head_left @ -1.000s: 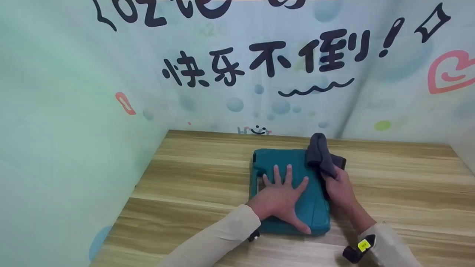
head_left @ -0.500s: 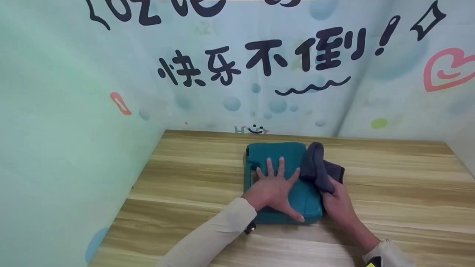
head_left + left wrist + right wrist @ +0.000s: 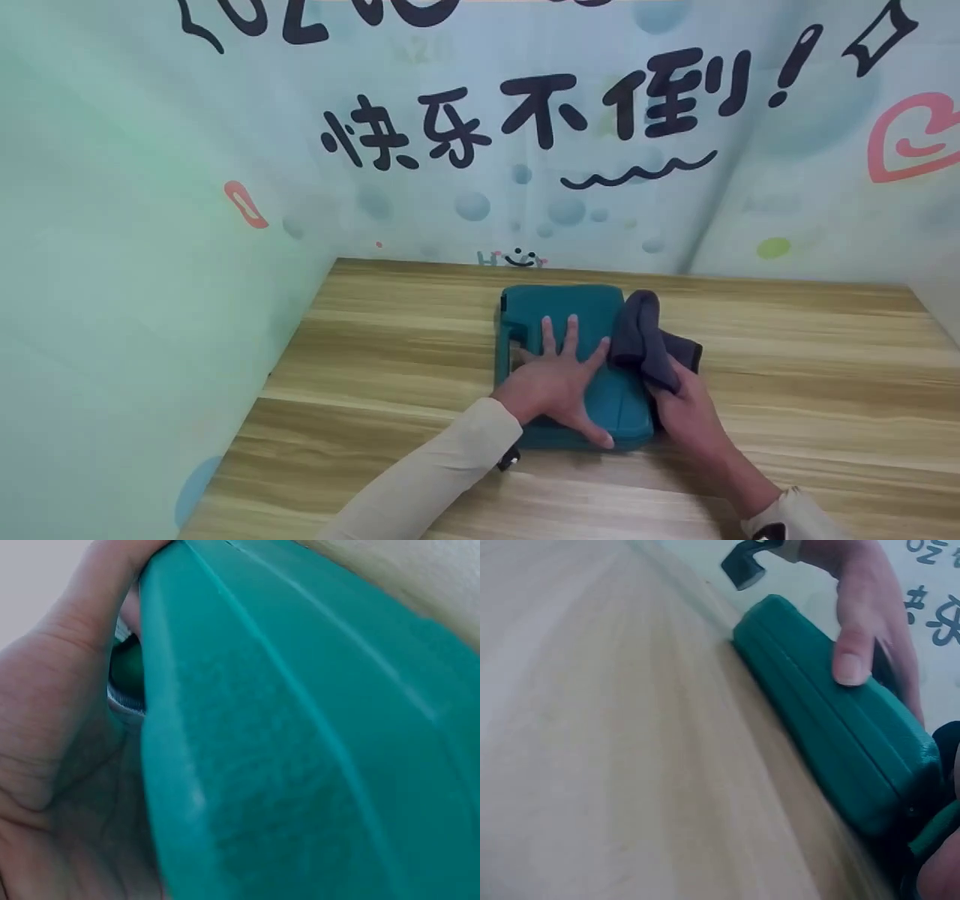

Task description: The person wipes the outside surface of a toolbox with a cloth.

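A teal hard plastic case [image 3: 619, 401] with a handle cutout on its left side lies on the wooden table. My left hand [image 3: 551, 382] rests on its top with fingers spread, the thumb reaching the near edge. In the left wrist view, the palm side of that hand [image 3: 45, 727] is beside the case wall [image 3: 255, 765]. At the case's right edge, my right hand [image 3: 686, 409] grips a bunched dark grey cloth [image 3: 637, 337], which overlaps the top. The right wrist view has the case's long side [image 3: 810, 712] and part of my right fingers at the lower right.
The wood-grain table [image 3: 390, 360] extends on both sides of the case. Behind it hangs a pale printed backdrop [image 3: 420, 217] with dark lettering, and a pale green wall [image 3: 112, 262] closes the left side. A small black device [image 3: 742, 570] sits at my left wrist.
My right hand has drawn the cloth nearer along the case's right edge. The case has slid a little away with my left hand on it, mostly in the first half second.
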Demonstrator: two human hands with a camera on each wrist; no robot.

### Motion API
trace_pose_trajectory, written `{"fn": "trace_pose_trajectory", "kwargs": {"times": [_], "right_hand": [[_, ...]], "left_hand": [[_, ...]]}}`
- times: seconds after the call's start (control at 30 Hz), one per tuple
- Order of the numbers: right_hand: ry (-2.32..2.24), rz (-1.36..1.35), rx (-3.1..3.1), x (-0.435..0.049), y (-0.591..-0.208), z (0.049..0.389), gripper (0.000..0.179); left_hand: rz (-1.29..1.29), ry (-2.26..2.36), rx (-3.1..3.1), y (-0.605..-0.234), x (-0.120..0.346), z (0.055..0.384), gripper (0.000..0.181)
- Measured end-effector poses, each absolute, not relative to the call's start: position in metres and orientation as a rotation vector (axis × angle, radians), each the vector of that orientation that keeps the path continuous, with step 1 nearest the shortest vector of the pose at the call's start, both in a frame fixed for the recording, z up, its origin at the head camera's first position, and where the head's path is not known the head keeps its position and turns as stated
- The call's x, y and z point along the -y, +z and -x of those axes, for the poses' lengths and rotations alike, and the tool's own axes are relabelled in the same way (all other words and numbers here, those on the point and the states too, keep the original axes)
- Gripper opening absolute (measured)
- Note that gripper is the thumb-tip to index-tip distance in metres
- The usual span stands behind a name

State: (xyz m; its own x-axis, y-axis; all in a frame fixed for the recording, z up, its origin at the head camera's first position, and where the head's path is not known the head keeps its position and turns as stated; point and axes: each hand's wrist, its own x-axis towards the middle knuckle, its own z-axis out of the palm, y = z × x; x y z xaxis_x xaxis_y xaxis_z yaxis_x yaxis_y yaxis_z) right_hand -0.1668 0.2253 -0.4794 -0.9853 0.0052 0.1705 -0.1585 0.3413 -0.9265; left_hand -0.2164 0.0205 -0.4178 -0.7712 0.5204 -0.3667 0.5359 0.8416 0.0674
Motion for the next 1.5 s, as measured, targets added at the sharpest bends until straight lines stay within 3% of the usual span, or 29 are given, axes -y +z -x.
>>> {"fn": "trace_pose_trajectory", "kwargs": {"times": [0.4, 0.93, 1.17, 1.5], "right_hand": [[1.835, -0.051, 2.453, -0.23, -0.472, 0.209, 0.032], [1.854, 0.104, 2.498, -0.229, -0.467, 0.254, 0.051], [1.864, 0.183, 2.431, -0.231, -0.472, 0.257, 0.031], [1.71, 0.061, 2.383, -0.23, -0.483, 0.239, 0.025]], "left_hand": [[-0.743, -0.135, -2.625, -0.415, -0.023, 0.216, 0.134], [-0.767, -0.102, -2.636, -0.416, -0.021, 0.215, 0.133], [-0.774, -0.08, -2.65, -0.419, -0.02, 0.215, 0.133], [-0.754, -0.105, -2.66, -0.42, -0.022, 0.216, 0.133]]}}
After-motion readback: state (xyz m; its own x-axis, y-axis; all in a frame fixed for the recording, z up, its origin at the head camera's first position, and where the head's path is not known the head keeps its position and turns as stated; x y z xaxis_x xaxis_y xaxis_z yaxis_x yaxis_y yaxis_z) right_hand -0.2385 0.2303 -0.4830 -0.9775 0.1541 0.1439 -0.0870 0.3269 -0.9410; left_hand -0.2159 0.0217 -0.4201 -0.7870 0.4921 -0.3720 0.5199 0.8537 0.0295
